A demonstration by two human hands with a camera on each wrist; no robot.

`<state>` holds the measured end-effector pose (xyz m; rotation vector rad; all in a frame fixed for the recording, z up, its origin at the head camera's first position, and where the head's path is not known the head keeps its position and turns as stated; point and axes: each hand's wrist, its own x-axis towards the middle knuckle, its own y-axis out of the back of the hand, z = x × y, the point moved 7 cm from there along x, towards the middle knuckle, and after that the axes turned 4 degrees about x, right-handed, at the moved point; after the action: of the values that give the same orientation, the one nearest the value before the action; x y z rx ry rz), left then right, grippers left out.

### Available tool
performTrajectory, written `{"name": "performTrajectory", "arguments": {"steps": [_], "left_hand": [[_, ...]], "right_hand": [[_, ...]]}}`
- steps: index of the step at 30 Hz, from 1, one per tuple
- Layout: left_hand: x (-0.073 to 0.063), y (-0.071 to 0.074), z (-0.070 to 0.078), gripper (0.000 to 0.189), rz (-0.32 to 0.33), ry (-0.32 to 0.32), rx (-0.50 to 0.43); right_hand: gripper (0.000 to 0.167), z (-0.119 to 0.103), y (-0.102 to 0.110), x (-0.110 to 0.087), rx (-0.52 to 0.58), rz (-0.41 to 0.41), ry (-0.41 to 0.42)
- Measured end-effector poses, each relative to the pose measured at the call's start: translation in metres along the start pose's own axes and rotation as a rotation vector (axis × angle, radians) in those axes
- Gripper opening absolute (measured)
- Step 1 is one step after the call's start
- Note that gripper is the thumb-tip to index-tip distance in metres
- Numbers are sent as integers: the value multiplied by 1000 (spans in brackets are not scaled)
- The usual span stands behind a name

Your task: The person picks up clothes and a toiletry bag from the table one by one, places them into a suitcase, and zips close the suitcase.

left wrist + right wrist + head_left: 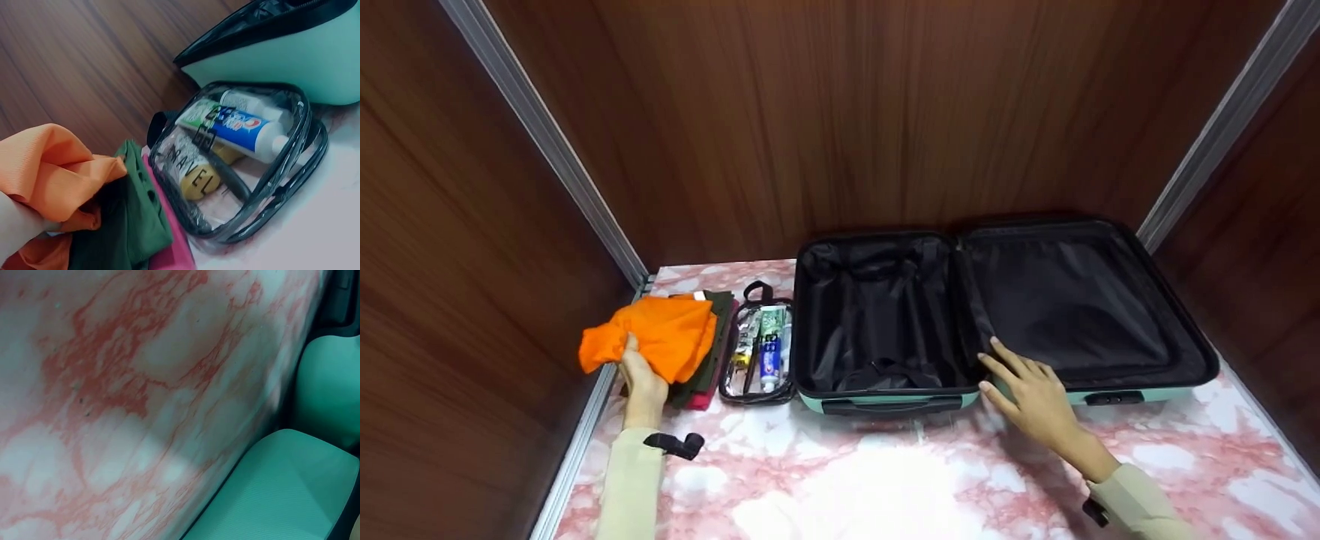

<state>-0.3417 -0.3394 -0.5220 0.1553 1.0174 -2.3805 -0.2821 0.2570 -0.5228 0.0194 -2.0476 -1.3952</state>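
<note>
My left hand grips a bunched orange cloth garment at the left, over a stack of folded clothes. A dark green garment and a pink one show beneath the orange fabric. Over at the open suitcase, mint green outside with a black lining, my right hand has its fingers spread at the front edge near the hinge between the two halves. Nothing is held in it. Between the clothes and the suitcase lies a clear toiletry pouch with black trim, a toothpaste tube visible inside.
Both suitcase halves lie open against the brown wood-grain back wall. Side panels with metal strips stand left and right. A pink-and-white marbled tabletop spreads in front. The suitcase's carry handle faces me.
</note>
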Motion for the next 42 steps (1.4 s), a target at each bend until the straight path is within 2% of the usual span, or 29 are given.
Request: {"name": "performTrajectory", "arguments": {"steps": [3,5,11,19,23,30,42], "left_hand": [[-2,-9,0,51,-7,5,-11],[-5,-14,2,55,-9,-11,0],[-13,-36,5,55,-60,-64,-20],[-21,-56,8,52,-79,-129,-34],[-26,-68,8,42,-103,-139,-66],[-34,-91,1,19,-126,-149,-45],[-48,-129,-19,13,-120,-162,-68]], "right_hand": [[51,0,0,0,3,-8,-3],[51,0,0,0,3,-10,-1],[51,0,0,-1,-4,-10,-1],[51,0,0,0,-5,-11,-1],[51,0,0,1,-9,-7,1],[51,1,-1,0,2,-15,-5],[51,3,-1,2,1,-31,-12]]}}
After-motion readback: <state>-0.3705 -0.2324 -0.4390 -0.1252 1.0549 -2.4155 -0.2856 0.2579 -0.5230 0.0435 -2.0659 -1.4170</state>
